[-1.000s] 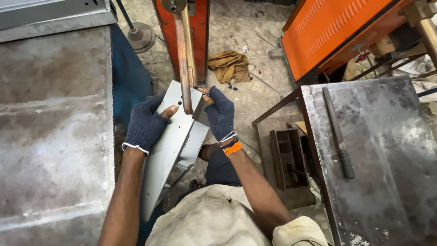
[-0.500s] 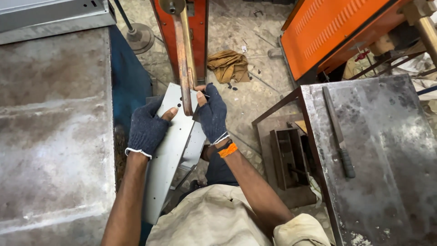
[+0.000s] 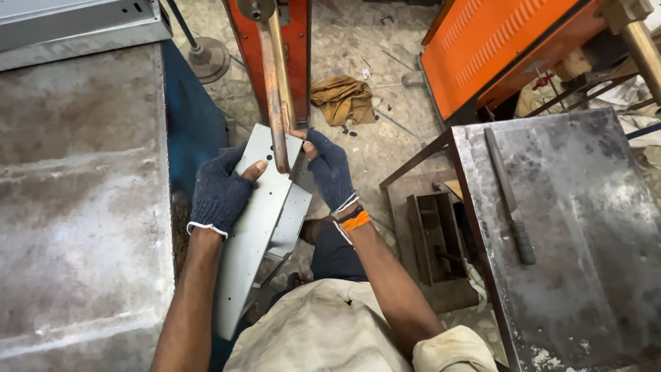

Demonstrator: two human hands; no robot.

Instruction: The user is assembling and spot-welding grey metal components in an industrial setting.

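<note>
Grip: both our dark knitted-gloved hands, left (image 3: 220, 193) and right (image 3: 330, 169), clasped the long grey folded sheet-metal bracket (image 3: 265, 220), its top under the copper welder rod (image 3: 275, 89); we judged steady, square holding best.

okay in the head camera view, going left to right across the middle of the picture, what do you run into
Grey metal table → left hand in a dark glove → bent sheet-metal panel → copper-coloured machine arm → right hand in a dark glove → small metal box on the floor → long flat file on the stained metal table.
</note>
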